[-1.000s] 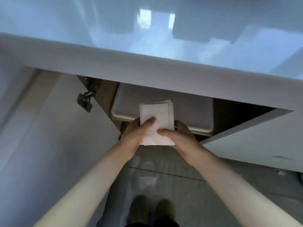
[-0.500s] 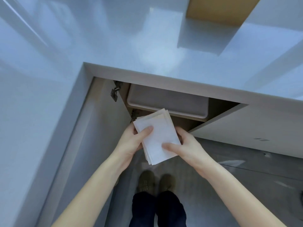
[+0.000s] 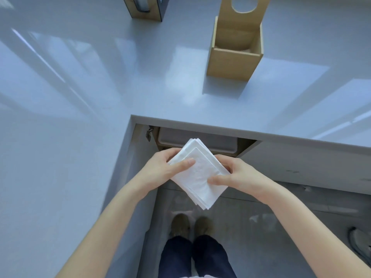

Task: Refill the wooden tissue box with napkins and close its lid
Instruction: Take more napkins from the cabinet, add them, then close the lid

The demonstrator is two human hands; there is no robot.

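Observation:
A stack of white napkins (image 3: 198, 175) is held between both hands in front of the counter edge, turned like a diamond. My left hand (image 3: 162, 169) grips its left corner with the thumb on top. My right hand (image 3: 236, 175) grips its right side, thumb pressed on the top sheet. The wooden tissue box (image 3: 233, 61) stands upright on the white counter at the far right, apart from my hands. Its lid (image 3: 243, 15), with a round hole, is tipped up and open at the back.
The glossy white counter (image 3: 120, 77) wraps around in an L. Below it a cabinet is open, with a grey bin (image 3: 220, 145) inside and doors swung out on both sides. A dark-edged wooden holder (image 3: 144, 7) stands at the far left. My feet are on the grey floor.
The view has risen, so the counter top and wooden box have come into sight. The napkin stack has come up out of the cabinet and rotated clockwise in both hands.

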